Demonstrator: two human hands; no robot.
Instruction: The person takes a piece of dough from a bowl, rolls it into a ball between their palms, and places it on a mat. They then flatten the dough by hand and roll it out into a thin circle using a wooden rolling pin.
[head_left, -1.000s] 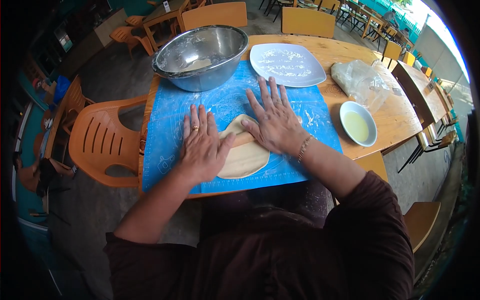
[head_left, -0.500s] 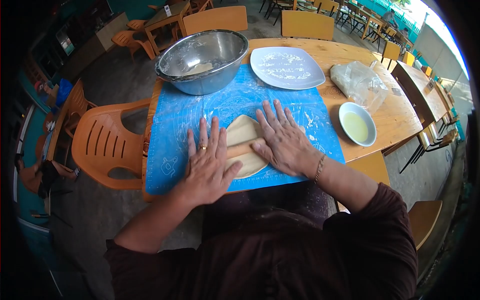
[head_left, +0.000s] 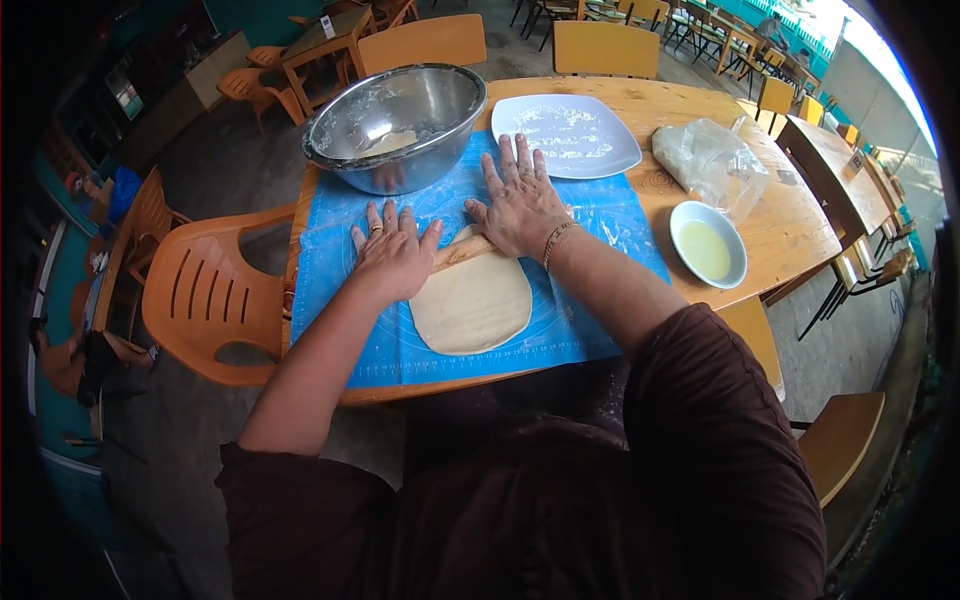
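Note:
A flat, rounded sheet of dough (head_left: 472,308) lies on the blue floured mat (head_left: 340,335). Across the dough's far end rests a wooden rolling pin (head_left: 462,254), tilted up toward the right. My left hand (head_left: 392,258) lies flat over the pin's left end, fingers spread, a ring on one finger. Over the right end is my right hand (head_left: 520,208), palm down with fingers spread, its fingertips near the white plate. The pin's ends are hidden under both hands.
A steel bowl (head_left: 396,128) with some dough inside stands at the back left. Behind the mat is a floured white plate (head_left: 566,137). To the right are a plastic bag (head_left: 712,163) and a small bowl of yellowish liquid (head_left: 707,250). An orange chair (head_left: 215,290) stands left.
Both hands and the rolling pin have moved away from my body to the dough's far end, uncovering most of the sheet. The pin is now more tilted.

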